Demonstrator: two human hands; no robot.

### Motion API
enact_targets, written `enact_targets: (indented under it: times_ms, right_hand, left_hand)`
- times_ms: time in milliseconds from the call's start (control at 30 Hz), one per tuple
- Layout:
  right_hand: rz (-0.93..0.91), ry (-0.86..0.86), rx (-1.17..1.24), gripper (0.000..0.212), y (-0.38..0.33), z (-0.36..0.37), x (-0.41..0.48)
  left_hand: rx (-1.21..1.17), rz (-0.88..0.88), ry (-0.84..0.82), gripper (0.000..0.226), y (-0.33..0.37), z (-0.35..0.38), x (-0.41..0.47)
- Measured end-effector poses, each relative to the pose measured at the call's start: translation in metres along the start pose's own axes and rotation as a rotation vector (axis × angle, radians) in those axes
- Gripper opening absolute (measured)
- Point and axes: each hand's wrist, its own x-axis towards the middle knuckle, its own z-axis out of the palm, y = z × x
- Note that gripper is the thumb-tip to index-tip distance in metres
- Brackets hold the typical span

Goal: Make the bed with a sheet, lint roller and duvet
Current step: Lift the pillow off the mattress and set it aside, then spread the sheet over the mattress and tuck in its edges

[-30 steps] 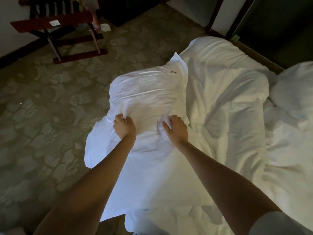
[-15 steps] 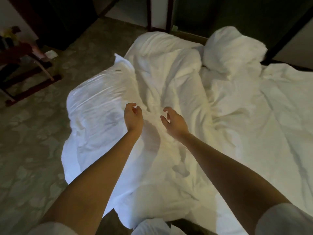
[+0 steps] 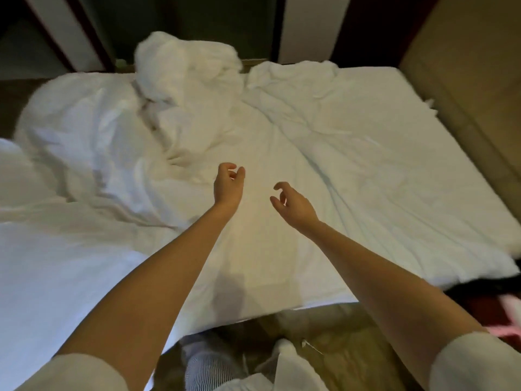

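A white sheet (image 3: 380, 153) lies creased over the mattress, covering the middle and right of the bed. A rumpled white duvet (image 3: 84, 142) is heaped on the left half, with a bunched mound (image 3: 186, 63) at the far edge. My left hand (image 3: 227, 185) hovers above the middle of the sheet, fingers loosely curled, holding nothing. My right hand (image 3: 291, 203) hovers beside it, also loosely curled and empty. No lint roller is in view.
Patterned carpet (image 3: 324, 334) shows at the bed's near edge, with white cloth (image 3: 290, 365) lying on it below me. A beige wall or panel (image 3: 465, 66) runs along the bed's right side. Dark frames stand behind the far edge.
My hands let go of the white bedding at the left and now hang free. My view swung right, from the bed's left corner to the whole mattress.
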Motion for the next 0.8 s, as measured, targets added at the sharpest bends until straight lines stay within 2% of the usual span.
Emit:
enact_targets:
  times_ms: [167,267,367,533,633,800]
  right_hand:
    - [0.214,0.007,0.013,0.031,0.098,-0.071,-0.042]
    - [0.284,0.041,0.029,0.031,0.139,-0.097,-0.055]
    - [0.350,0.076,0.068,0.031,0.173,-0.114,-0.062]
    - [0.444,0.111,0.096,0.030,0.225,-0.140,-0.057]
    - [0.496,0.129,0.095,0.030,0.255,-0.160,-0.043]
    - [0.582,0.162,0.093,0.030,0.299,-0.195,-0.003]
  left_hand:
    - [0.017,-0.153,-0.255,0.035,0.024,0.109,-0.038]
    - [0.074,-0.160,-0.380,0.024,0.026,0.151,-0.049]
    - [0.148,-0.194,-0.470,0.021,0.024,0.191,-0.052]
    - [0.196,-0.254,-0.621,0.028,0.033,0.264,-0.048]
    - [0.204,-0.267,-0.688,0.022,0.045,0.315,-0.039]
    - [0.263,-0.273,-0.769,0.025,0.068,0.384,-0.018]
